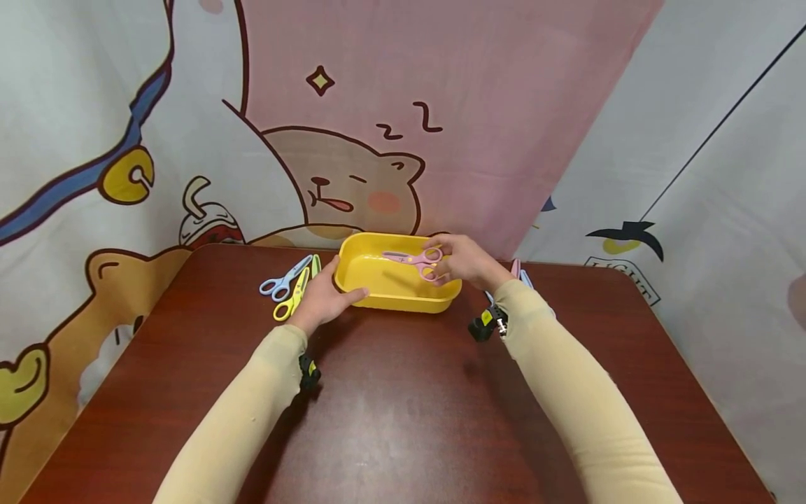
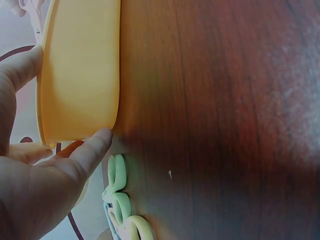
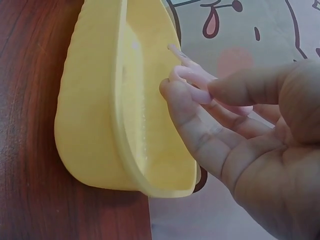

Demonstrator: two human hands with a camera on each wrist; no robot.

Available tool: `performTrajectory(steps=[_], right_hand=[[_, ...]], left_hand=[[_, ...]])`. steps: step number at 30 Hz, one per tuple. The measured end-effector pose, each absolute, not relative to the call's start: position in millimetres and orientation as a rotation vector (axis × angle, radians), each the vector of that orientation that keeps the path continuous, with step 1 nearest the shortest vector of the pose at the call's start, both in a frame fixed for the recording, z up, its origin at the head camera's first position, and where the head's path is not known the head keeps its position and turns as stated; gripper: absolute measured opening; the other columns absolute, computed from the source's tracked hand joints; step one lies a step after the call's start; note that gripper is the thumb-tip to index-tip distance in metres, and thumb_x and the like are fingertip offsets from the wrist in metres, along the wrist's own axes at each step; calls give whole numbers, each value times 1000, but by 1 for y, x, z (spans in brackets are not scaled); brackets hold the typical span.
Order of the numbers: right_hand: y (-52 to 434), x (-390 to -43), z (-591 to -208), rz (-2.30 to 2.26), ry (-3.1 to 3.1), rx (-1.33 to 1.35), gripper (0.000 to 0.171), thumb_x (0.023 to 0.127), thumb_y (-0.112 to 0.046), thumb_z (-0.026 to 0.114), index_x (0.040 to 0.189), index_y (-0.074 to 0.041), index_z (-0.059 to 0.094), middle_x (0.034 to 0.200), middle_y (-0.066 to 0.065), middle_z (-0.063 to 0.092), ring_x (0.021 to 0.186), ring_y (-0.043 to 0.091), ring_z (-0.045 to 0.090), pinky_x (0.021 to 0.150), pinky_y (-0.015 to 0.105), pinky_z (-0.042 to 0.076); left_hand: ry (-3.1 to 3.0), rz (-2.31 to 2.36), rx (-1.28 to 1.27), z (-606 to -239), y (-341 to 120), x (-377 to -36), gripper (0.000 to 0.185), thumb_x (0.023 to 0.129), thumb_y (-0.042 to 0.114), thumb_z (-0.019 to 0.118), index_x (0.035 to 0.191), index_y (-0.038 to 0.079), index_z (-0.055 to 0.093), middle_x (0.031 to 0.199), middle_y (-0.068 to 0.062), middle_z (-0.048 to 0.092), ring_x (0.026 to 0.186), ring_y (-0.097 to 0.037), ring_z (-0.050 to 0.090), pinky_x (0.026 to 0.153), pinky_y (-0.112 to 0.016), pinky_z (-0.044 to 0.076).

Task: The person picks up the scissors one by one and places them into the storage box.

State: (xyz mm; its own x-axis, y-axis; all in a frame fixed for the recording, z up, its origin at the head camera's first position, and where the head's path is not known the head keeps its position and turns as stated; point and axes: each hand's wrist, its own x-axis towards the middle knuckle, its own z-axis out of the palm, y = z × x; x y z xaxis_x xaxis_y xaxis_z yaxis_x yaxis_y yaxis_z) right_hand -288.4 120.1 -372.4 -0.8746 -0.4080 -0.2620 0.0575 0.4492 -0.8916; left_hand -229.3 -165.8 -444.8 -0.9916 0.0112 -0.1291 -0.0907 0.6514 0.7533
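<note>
My left hand (image 1: 322, 297) grips the left end of a yellow plastic bin (image 1: 403, 303), thumb over the near rim and fingers about the end wall. Pink scissors (image 1: 412, 260) hang over the bin's interior, blades pointing left. My right hand (image 1: 467, 259) pinches them by the handle loops between thumb and fingers, as the right wrist view shows at the pink handle (image 3: 192, 75). No other thing shows inside the bin, though part of its floor is hidden behind the near wall and the right hand.
Left of the bin lie blue scissors (image 1: 283, 285), yellow scissors (image 1: 294, 299) and a green pair (image 1: 315, 264) partly behind the left hand. Pink (image 1: 515, 268) and blue items (image 1: 526, 279) show partly behind the right wrist. A printed cloth (image 1: 491, 126) hangs behind the brown table (image 1: 390, 420).
</note>
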Motion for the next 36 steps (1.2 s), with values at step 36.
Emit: performTrajectory(steps=[36], right_hand=[[100,-306,-377,-1371,2130,-353,56,88,17,61,139,-5,62,131,21,58,90,32,70,89,48,61]], left_hand=[[2768,1247,-55,-449,-165,-232,106,91,45,77,165,3,15,169,-18,26,153,-36,31,125,-49,27]])
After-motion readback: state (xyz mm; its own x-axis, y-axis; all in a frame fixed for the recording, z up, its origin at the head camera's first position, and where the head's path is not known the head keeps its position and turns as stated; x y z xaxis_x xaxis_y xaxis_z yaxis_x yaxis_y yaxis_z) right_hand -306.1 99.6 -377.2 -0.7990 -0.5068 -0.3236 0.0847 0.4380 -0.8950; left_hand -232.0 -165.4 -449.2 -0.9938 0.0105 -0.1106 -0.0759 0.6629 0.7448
